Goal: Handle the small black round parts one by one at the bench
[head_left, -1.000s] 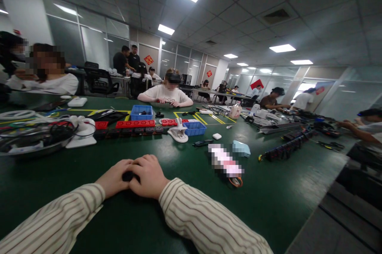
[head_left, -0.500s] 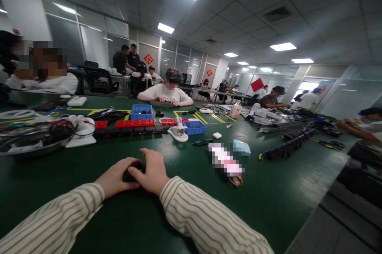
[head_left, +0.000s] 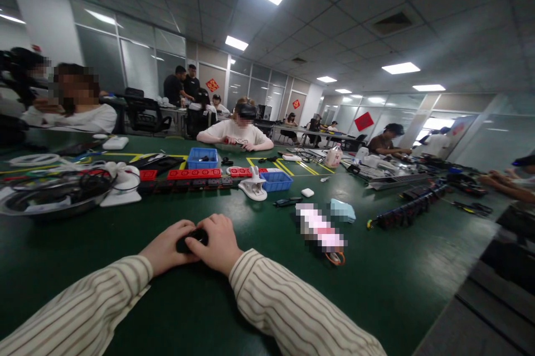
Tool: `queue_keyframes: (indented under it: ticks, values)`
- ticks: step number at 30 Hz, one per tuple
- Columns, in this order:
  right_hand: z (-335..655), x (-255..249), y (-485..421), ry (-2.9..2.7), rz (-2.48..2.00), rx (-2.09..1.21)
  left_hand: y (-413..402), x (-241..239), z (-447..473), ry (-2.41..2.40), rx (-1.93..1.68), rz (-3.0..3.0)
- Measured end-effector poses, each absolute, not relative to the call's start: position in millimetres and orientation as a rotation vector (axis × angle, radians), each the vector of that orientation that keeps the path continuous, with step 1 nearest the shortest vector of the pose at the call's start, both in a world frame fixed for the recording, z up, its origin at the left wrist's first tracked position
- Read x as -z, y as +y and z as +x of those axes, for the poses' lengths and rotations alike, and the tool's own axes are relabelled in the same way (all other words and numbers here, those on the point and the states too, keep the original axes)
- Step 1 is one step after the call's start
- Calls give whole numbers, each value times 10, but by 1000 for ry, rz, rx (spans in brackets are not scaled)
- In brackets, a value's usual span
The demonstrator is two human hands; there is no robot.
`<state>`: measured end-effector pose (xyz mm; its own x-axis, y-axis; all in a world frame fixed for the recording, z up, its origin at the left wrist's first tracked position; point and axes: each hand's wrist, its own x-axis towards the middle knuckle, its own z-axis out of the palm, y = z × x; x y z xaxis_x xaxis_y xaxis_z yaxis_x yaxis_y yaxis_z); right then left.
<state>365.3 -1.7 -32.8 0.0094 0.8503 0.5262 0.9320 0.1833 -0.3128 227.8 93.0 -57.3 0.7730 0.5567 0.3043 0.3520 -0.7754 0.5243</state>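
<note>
My left hand and my right hand meet at the near middle of the green table. Between them they grip a small black rounded object, about the size and shape of a computer mouse. My left fingers curl round its far and left side. The right thumb lies across its near side, while the other right fingers bend over its right end. Most of its underside is hidden, so I cannot tell whether it rests on the table.
Beyond my hands lie red power strips, a white clip stand and a blue bin. A metal bowl of cables stands left. To the right are a light-blue pack and a black cable bundle. A person sits opposite.
My right fingers, raised and spread before, have come down and closed over the right end of the black object. The whole view has shifted slightly.
</note>
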Motion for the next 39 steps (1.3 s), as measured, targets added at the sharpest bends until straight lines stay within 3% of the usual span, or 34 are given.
queue_keyframes:
  ticks: [9, 21, 33, 39]
  values:
    - [3534, 285, -123, -2075, -1385, 157, 1107, 743, 2285, 619, -587, 2519]
    - [3710, 385, 32, -1527, -1719, -92, 1039, 684, 2258, 673, -637, 2587]
    - [3584, 312, -74, -1938, -1600, 171, 959, 618, 2270, 684, -667, 2592]
    - [3553, 312, -100, -2058, -1467, 114, 948, 598, 2273, 655, -579, 2573]
